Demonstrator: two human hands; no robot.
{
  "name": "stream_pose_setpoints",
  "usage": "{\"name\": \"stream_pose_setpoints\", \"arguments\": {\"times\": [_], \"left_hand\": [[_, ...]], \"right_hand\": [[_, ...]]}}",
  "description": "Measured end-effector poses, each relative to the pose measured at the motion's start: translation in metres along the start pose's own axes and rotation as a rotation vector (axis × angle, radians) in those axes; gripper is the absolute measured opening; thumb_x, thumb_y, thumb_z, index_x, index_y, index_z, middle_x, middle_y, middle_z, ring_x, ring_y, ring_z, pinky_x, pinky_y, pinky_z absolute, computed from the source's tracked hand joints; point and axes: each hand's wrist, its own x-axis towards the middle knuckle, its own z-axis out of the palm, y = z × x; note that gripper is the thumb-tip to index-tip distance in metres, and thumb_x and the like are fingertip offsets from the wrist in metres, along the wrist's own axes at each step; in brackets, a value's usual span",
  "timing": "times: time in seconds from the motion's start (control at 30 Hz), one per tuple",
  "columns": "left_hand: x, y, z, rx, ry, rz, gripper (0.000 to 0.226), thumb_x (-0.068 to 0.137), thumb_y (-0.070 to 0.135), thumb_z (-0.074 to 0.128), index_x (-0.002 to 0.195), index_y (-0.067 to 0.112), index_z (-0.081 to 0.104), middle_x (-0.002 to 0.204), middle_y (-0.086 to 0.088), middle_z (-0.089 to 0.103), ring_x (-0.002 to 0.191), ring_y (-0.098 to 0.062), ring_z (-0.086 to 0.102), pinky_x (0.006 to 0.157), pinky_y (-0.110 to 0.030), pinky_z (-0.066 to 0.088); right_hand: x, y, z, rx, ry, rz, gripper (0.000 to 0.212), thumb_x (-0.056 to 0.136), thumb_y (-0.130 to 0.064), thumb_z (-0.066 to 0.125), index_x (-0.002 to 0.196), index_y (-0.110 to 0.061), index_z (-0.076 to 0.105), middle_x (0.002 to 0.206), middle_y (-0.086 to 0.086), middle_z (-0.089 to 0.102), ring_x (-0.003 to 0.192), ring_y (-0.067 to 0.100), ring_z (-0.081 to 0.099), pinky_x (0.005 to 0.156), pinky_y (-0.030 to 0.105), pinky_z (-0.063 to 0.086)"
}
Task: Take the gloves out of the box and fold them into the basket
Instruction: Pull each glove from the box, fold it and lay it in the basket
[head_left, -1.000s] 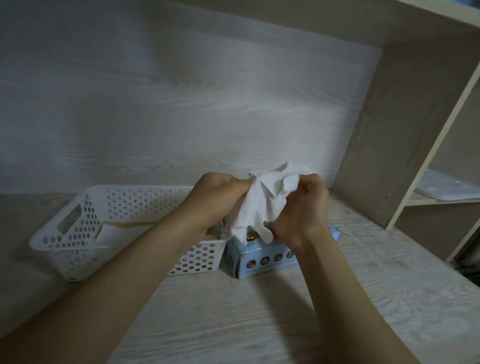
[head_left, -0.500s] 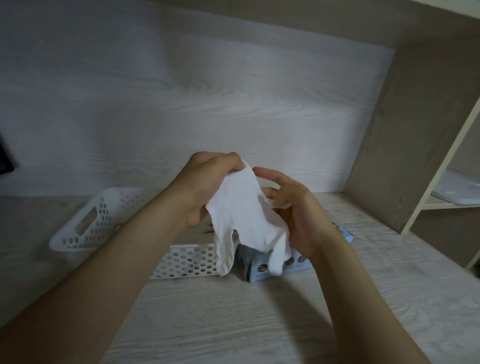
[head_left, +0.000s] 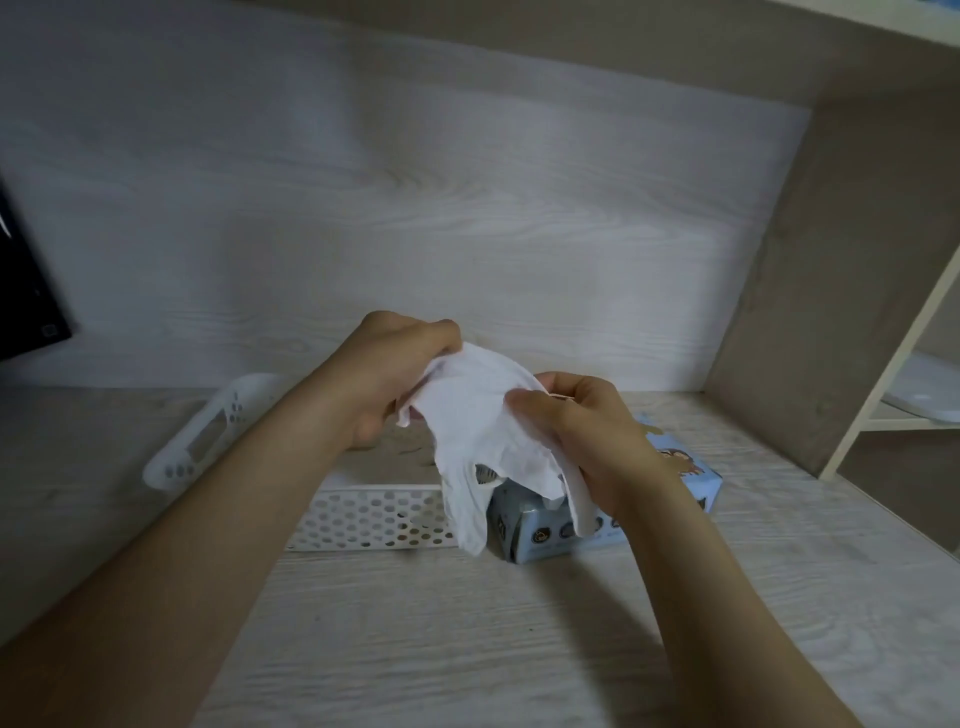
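A thin white glove (head_left: 480, 431) hangs in the air between my hands, fingers dangling down. My left hand (head_left: 387, 376) grips its cuff at the upper left. My right hand (head_left: 584, 439) pinches its right edge with thumb and fingers. Directly below and behind the glove lies the light blue glove box (head_left: 675, 480) on the wooden shelf, mostly hidden by my right hand. The white perforated basket (head_left: 374, 517) sits to the left of the box, partly hidden under my left forearm.
A pale wood back panel rises behind the shelf. A brown side panel (head_left: 841, 291) closes the right side, with another shelf (head_left: 919, 410) holding a white flat object beyond it. A dark object (head_left: 26, 291) shows at the left edge.
The crumpled glove has been pulled out flat and now hangs with its fingers down. My right hand moved from open beside it to pinching its right edge. The view shifted right.
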Motion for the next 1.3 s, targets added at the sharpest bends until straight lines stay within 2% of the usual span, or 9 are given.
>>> {"name": "stream_pose_setpoints", "arguments": {"times": [0.2, 0.37, 0.47, 0.57, 0.67, 0.8, 1.07, 1.2, 1.3], "left_hand": [[0.002, -0.022, -0.047, 0.218, 0.140, 0.077, 0.021, 0.088, 0.009, 0.060, 0.079, -0.011, 0.063, 0.071, -0.008, 0.053, 0.059, -0.018, 0.049, 0.056, -0.027, 0.034], [0.000, -0.033, -0.080, 0.365, 0.214, -0.024, 0.025, 0.093, 0.008, 0.057, 0.109, 0.026, 0.060, 0.109, -0.012, 0.066, 0.095, -0.031, 0.068, 0.072, -0.040, 0.058], [-0.007, -0.037, -0.095, 0.477, 0.130, -0.084, 0.036, 0.091, -0.004, 0.046, 0.116, 0.023, 0.043, 0.100, -0.022, 0.055, 0.071, -0.038, 0.067, 0.063, -0.047, 0.063], [-0.007, -0.044, -0.103, 0.592, 0.098, -0.085, 0.034, 0.091, -0.009, 0.039, 0.109, 0.018, 0.049, 0.103, -0.015, 0.050, 0.067, -0.036, 0.068, 0.055, -0.041, 0.061], [-0.003, -0.052, -0.105, 0.757, 0.115, -0.086, 0.029, 0.096, -0.006, 0.042, 0.101, 0.016, 0.060, 0.099, -0.002, 0.052, 0.094, -0.033, 0.062, 0.078, -0.042, 0.059], [0.008, -0.070, -0.106, 0.865, 0.159, -0.119, 0.021, 0.097, 0.002, 0.057, 0.100, 0.009, 0.076, 0.115, -0.012, 0.066, 0.100, -0.034, 0.067, 0.090, -0.042, 0.060], [0.010, -0.087, -0.105, 1.187, 0.127, -0.149, 0.021, 0.101, 0.000, 0.051, 0.119, 0.005, 0.058, 0.122, -0.015, 0.061, 0.097, -0.028, 0.060, 0.084, -0.035, 0.053], [0.005, -0.083, -0.102, 1.274, 0.147, -0.142, 0.015, 0.097, -0.004, 0.052, 0.096, 0.011, 0.049, 0.107, -0.009, 0.050, 0.091, -0.025, 0.050, 0.080, -0.033, 0.048], [-0.002, -0.076, -0.099, 1.313, 0.144, -0.090, 0.022, 0.095, -0.007, 0.052, 0.087, 0.014, 0.050, 0.105, -0.009, 0.052, 0.091, -0.025, 0.053, 0.078, -0.032, 0.045]], "right_hand": [[0.007, -0.021, 0.024, -0.242, 0.089, -0.132, 0.015, 0.092, -0.026, 0.079, 0.083, -0.014, 0.077, 0.076, 0.009, 0.077, 0.057, 0.015, 0.066, 0.050, 0.026, 0.053], [0.029, -0.030, 0.054, -0.601, 0.060, -0.200, 0.016, 0.092, -0.031, 0.078, 0.089, -0.015, 0.078, 0.078, 0.005, 0.076, 0.059, 0.017, 0.071, 0.052, 0.030, 0.059], [0.043, -0.033, 0.074, -0.799, -0.045, -0.206, 0.023, 0.093, -0.025, 0.076, 0.090, -0.002, 0.076, 0.077, 0.015, 0.076, 0.049, 0.017, 0.062, 0.049, 0.025, 0.050], [0.056, -0.029, 0.092, -0.928, -0.137, -0.184, 0.027, 0.092, -0.027, 0.078, 0.092, 0.000, 0.076, 0.082, 0.017, 0.075, 0.061, 0.022, 0.068, 0.058, 0.032, 0.054], [0.068, -0.026, 0.106, -1.062, -0.244, -0.157, 0.033, 0.094, -0.037, 0.079, 0.105, -0.006, 0.075, 0.103, 0.011, 0.073, 0.089, 0.026, 0.070, 0.074, 0.038, 0.057], [0.077, -0.021, 0.118, -1.144, -0.353, -0.103, 0.027, 0.098, -0.030, 0.076, 0.108, -0.006, 0.069, 0.093, 0.013, 0.074, 0.066, 0.026, 0.075, 0.069, 0.041, 0.065], [0.076, -0.011, 0.130, -1.598, -0.228, -0.341, 0.019, 0.094, -0.018, 0.078, 0.095, -0.012, 0.060, 0.094, 0.006, 0.060, 0.076, 0.028, 0.058, 0.068, 0.037, 0.048], [0.070, -0.011, 0.129, -1.681, -0.155, -0.403, 0.028, 0.092, -0.002, 0.074, 0.089, -0.014, 0.049, 0.077, 0.002, 0.041, 0.072, 0.026, 0.052, 0.065, 0.035, 0.041], [0.066, -0.013, 0.121, -1.598, -0.150, -0.392, 0.017, 0.092, 0.002, 0.068, 0.093, -0.011, 0.058, 0.087, 0.005, 0.053, 0.067, 0.023, 0.052, 0.063, 0.036, 0.043]]}}
